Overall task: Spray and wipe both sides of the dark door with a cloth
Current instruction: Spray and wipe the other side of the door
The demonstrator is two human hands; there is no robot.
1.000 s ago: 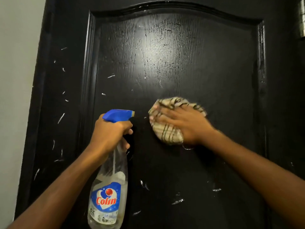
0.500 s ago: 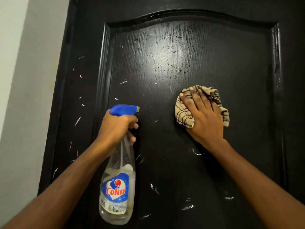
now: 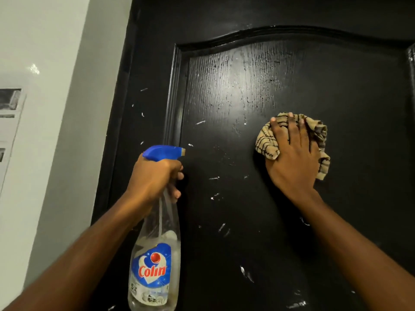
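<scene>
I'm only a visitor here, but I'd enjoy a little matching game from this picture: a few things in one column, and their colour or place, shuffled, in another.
Things:
1. spray bottle
2. cloth
3. door
4. wall

Descriptions:
a. pressed against the door under the right hand
b. black with white flecks
c. gripped by the left hand
d. pale grey, at the left

Pairs: 1-c, 2-a, 3-b, 4-d

Dim indoor light; soft glare on the door; edges curve.
</scene>
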